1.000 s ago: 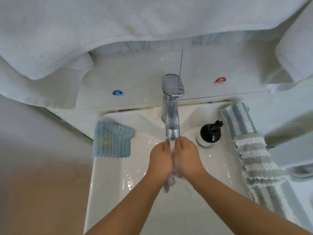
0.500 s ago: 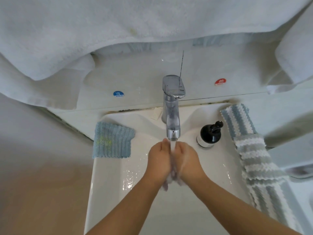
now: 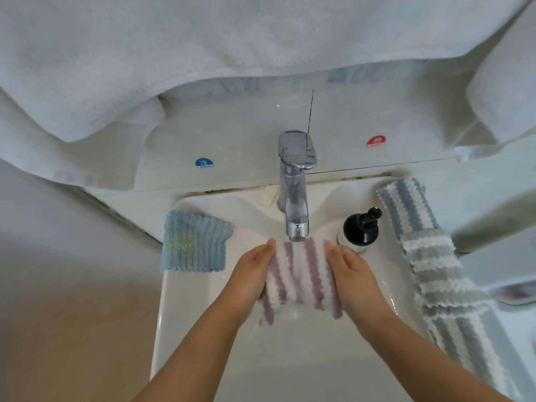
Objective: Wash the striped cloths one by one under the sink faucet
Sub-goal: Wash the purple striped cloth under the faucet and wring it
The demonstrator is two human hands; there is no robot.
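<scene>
**A stretched cloth, a crowded rim, and water that may run where it should not**

At the centre of the frame the purple-and-white striped fluffy cloth (image 3: 301, 278) was spread between both hands just below the spout of the chrome single-lever faucet (image 3: 294, 192), over the white ceramic sink basin (image 3: 185, 309). The left hand (image 3: 251, 278) gripped its left edge and the right hand (image 3: 352, 275) its right edge, each grip clamped on the fabric with the fingers tucked beneath.

The likeliest trouble was splashing: a taut, sloping cloth could throw water over the rim. To the right, the black round pump bottle (image 3: 361, 227) stood just beside the right hand, so a sideways scrub might knock it over. Further right, the long blue-and-white and grey-and-white striped cloths (image 3: 435, 265) lay draped along the basin edge, and a brushing forearm could drag them in unwashed order. A soaked cloth is heavy; a loosened pinch would drop it into the bowl. At the left rim lay the plain blue ribbed cloth with a yellow stain (image 3: 193, 242), well apart.
</scene>
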